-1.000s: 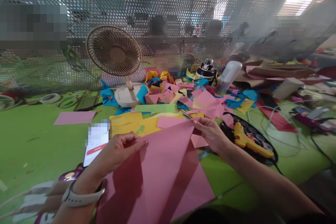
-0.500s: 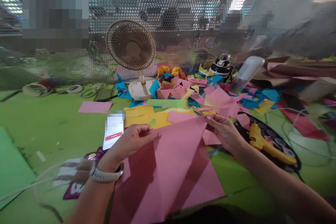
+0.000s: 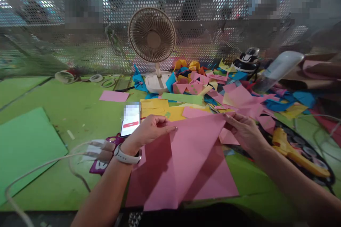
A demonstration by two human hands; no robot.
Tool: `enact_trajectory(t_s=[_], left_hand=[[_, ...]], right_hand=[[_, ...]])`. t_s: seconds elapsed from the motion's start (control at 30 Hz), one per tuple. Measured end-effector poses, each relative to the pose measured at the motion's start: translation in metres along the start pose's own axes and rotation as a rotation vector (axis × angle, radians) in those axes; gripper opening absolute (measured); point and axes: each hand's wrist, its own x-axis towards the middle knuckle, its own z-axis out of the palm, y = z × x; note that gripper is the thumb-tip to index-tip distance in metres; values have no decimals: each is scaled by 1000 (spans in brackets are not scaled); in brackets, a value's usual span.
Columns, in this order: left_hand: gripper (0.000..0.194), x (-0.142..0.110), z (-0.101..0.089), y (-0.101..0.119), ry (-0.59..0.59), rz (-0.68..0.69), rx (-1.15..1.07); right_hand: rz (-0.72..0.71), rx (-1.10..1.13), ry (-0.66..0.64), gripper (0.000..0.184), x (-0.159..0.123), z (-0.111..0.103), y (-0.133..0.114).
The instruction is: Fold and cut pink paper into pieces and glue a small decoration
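A large pink sheet of paper (image 3: 197, 142) is lifted toward me, its raised part bent into a fold. My left hand (image 3: 153, 131), closed, pinches its upper left edge between thumb and fingers; a pale-banded watch (image 3: 126, 156) sits on that wrist. At the upper right corner, my right hand (image 3: 243, 127) is closed in a pinch on the same sheet. More pink paper (image 3: 226, 181) lies flat on the green table beneath the lifted part. Just beyond my hands are yellow paper (image 3: 154, 106) and a phone (image 3: 131, 118) with a lit screen.
A fan (image 3: 153, 37) stands at the back near a perforated screen. Coloured paper scraps (image 3: 239, 99) pile up right of it. A yellow glue gun (image 3: 295, 152) lies on a black tray at right. Green sheets (image 3: 26, 149) and a cable (image 3: 39, 168) lie at left.
The camera view has turned left, so everything appears shifted rightward. Both hands keep their pinch on the pink sheet, whose bent shape is nearly the same.
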Motion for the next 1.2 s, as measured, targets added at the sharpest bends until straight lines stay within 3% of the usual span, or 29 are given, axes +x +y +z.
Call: enact_trajectory(t_s=[0.4,0.8,1.2], left_hand=[[41,-1,-2,6,-8,-14,5],[34,6,-4,-5,-11,-40,3],[34,9,-7,-12,-54,-64,5]], right_hand=[[-1,29,4,14,-1,3,0],[-16,32,-54,17,3,5,-2],[-66,144,10,16,7,6,-6]])
